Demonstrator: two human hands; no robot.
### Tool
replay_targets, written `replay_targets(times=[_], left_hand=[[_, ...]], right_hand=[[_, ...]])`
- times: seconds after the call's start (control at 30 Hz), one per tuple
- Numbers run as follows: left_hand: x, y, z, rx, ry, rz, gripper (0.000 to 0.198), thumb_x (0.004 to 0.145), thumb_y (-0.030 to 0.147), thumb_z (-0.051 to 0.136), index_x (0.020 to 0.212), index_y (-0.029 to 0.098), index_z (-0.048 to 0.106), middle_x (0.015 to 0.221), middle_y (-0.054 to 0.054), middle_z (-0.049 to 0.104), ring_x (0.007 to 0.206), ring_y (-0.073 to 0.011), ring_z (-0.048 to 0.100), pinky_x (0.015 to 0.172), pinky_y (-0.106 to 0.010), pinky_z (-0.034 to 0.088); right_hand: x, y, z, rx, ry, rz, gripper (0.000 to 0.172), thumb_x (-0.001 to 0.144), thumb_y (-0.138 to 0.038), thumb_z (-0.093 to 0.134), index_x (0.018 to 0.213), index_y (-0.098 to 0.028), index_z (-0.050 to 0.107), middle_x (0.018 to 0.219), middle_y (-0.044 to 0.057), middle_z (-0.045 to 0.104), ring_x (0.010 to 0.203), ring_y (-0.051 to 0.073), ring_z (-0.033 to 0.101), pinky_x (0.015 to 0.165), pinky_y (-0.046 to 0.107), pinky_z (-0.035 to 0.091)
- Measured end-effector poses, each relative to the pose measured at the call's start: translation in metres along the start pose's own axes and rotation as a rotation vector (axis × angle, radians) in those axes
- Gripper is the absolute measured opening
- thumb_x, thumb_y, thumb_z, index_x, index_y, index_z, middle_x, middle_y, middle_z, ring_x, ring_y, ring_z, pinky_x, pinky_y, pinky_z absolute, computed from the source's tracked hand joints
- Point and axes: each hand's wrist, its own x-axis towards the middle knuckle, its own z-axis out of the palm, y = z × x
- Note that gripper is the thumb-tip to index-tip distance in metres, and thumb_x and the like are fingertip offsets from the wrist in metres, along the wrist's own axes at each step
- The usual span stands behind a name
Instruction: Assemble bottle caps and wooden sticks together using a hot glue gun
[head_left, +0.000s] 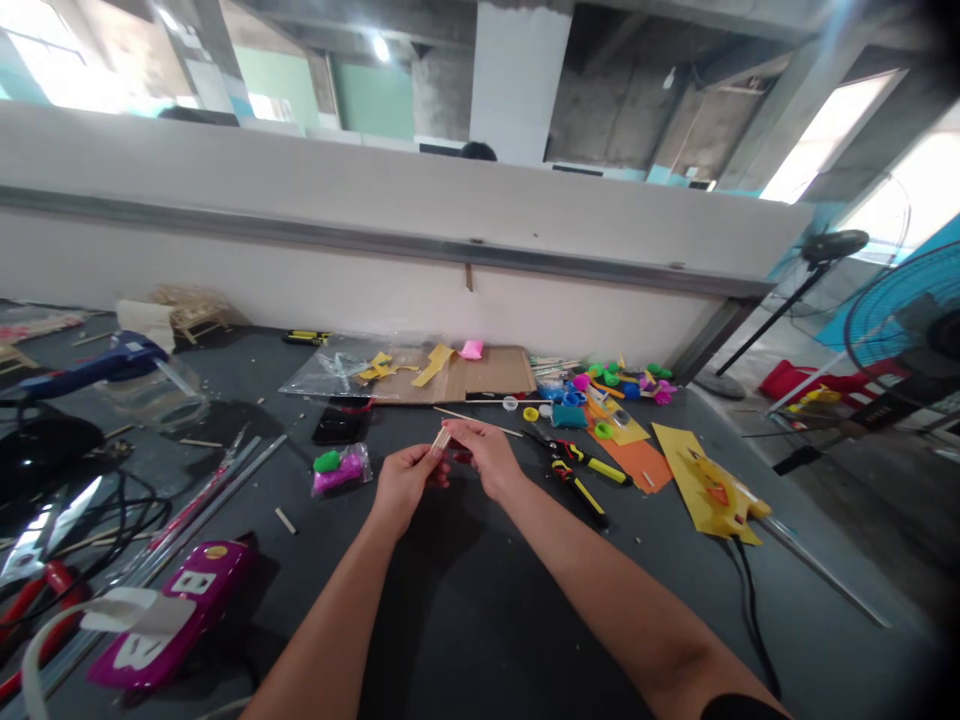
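Note:
Both my hands meet over the middle of the dark table point(465, 600). My left hand point(405, 480) is closed around a small bundle of thin wooden sticks point(441, 438), which pokes out above the fingers. My right hand point(487, 455) is closed too, pinching the same sticks from the right. Something small and red point(461, 457) shows between the two hands; I cannot make out what it is. A long thin wooden stick point(480, 420) lies on the table just beyond my hands.
Yellow-handled pliers point(581, 478) lie right of my hands, beside orange and yellow paper cutouts point(705, 485). A flat cardboard sheet point(480, 375) and colourful small parts point(615, 385) sit at the back. A pink bag point(341, 468), a magenta power strip point(176, 610), cables and a blue glue gun point(97, 365) are left.

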Motion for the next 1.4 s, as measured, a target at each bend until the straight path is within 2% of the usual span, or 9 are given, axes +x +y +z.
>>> replay_targets(times=[0.27,0.33,0.4,0.47,0.6,0.73,0.87,1.13,1.4], left_hand=[[0.002,-0.004,0.004,-0.009,-0.046,-0.038,0.04,0.057,0.046,0.074,0.073,0.01,0.067,0.057,-0.002,0.061,0.048,-0.0106,0.054,0.051,-0.026,0.05],[0.004,-0.008,0.005,-0.029,-0.038,-0.056,0.039,0.058,0.044,0.074,0.077,0.01,0.067,0.059,-0.003,0.062,0.051,-0.0113,0.056,0.053,-0.027,0.052],[0.007,-0.01,0.005,-0.052,0.008,-0.071,0.037,0.061,0.041,0.073,0.081,0.01,0.067,0.064,-0.004,0.064,0.055,-0.0121,0.058,0.055,-0.028,0.053],[0.011,-0.012,0.005,-0.068,0.063,-0.084,0.033,0.065,0.036,0.07,0.084,0.01,0.066,0.066,-0.005,0.065,0.056,-0.0119,0.059,0.056,-0.028,0.053],[0.014,-0.014,0.005,-0.06,0.082,-0.101,0.024,0.067,0.029,0.069,0.08,0.009,0.066,0.062,-0.005,0.063,0.052,-0.0108,0.057,0.052,-0.027,0.053],[0.013,-0.014,0.006,-0.05,0.064,-0.103,0.021,0.068,0.027,0.068,0.079,0.009,0.066,0.061,-0.005,0.063,0.053,-0.0112,0.057,0.052,-0.027,0.053],[0.012,-0.013,0.007,-0.025,0.059,-0.107,0.017,0.069,0.024,0.066,0.076,0.009,0.066,0.059,-0.004,0.063,0.051,-0.0111,0.057,0.051,-0.025,0.052],[0.012,-0.012,0.008,0.008,0.051,-0.11,0.014,0.071,0.021,0.061,0.076,0.008,0.065,0.059,-0.004,0.063,0.05,-0.0104,0.056,0.05,-0.024,0.052],[0.013,-0.012,0.008,0.018,0.052,-0.113,0.016,0.069,0.024,0.064,0.076,0.009,0.065,0.059,-0.004,0.063,0.05,-0.0107,0.056,0.051,-0.026,0.052]], right_hand=[[0.004,-0.001,-0.003,-0.139,0.035,-0.039,0.029,0.056,-0.038,0.074,0.075,-0.016,0.072,0.067,0.003,0.067,0.059,0.012,0.054,0.056,0.023,0.039],[0.013,-0.004,-0.011,-0.219,0.096,-0.105,0.03,0.058,-0.039,0.071,0.076,-0.016,0.073,0.068,0.003,0.068,0.06,0.013,0.055,0.056,0.024,0.04],[0.026,-0.007,-0.022,-0.332,0.189,-0.169,0.032,0.061,-0.041,0.067,0.08,-0.015,0.073,0.069,0.004,0.069,0.061,0.014,0.056,0.058,0.025,0.042],[0.039,-0.007,-0.033,-0.416,0.229,-0.191,0.031,0.062,-0.04,0.066,0.08,-0.016,0.073,0.07,0.003,0.07,0.063,0.015,0.058,0.062,0.025,0.043],[0.055,0.005,-0.045,-0.563,0.197,-0.197,0.022,0.061,-0.037,0.067,0.072,-0.019,0.073,0.068,0.001,0.071,0.067,0.016,0.061,0.066,0.026,0.044],[0.062,0.017,-0.048,-0.717,0.173,-0.181,0.018,0.06,-0.037,0.069,0.069,-0.022,0.074,0.061,0.0,0.069,0.062,0.017,0.061,0.061,0.026,0.041],[0.066,0.019,-0.049,-0.829,0.164,-0.176,0.016,0.058,-0.039,0.072,0.064,-0.024,0.074,0.058,0.0,0.068,0.059,0.017,0.06,0.058,0.026,0.039],[0.07,0.017,-0.052,-0.904,0.183,-0.147,0.026,0.067,-0.044,0.063,0.075,-0.021,0.074,0.065,0.001,0.07,0.062,0.016,0.062,0.056,0.024,0.04],[0.066,0.01,-0.05,-1.041,0.125,-0.133,0.022,0.068,-0.039,0.065,0.079,-0.022,0.075,0.074,0.001,0.072,0.069,0.015,0.064,0.06,0.022,0.041]])
